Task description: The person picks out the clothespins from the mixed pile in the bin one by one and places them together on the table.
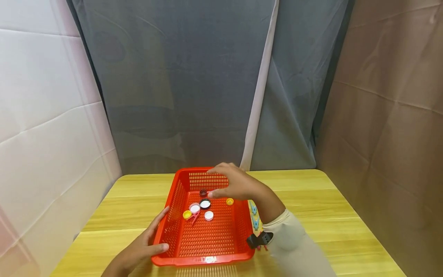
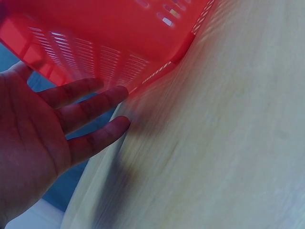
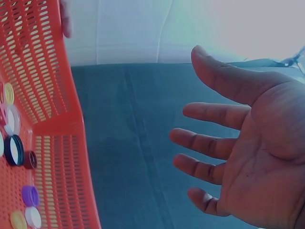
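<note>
A red plastic basket (image 1: 211, 238) stands on the table with several bottle caps inside. Among them are a yellow cap (image 1: 187, 214), a white cap (image 1: 209, 216), a black-rimmed cap (image 1: 205, 204) and a dark brown cap (image 3: 30, 160). A pink clothespin (image 1: 194, 218) lies beside the yellow cap. My left hand (image 1: 142, 246) is at the basket's left side, fingers extended along the outer wall and thumb near the rim. Over the basket's back right part hovers my right hand (image 1: 238, 184), holding nothing, its fingers spread in the right wrist view. A purple cap (image 3: 30, 196) shows there too.
Several teal clothespins (image 1: 255, 222) lie on the wooden table (image 1: 318, 215) right of the basket, partly hidden by my right forearm. Grey curtains (image 1: 194, 84) hang behind the table, with pale cloth (image 1: 48, 115) on the left and brownish cloth (image 1: 387, 115) on the right.
</note>
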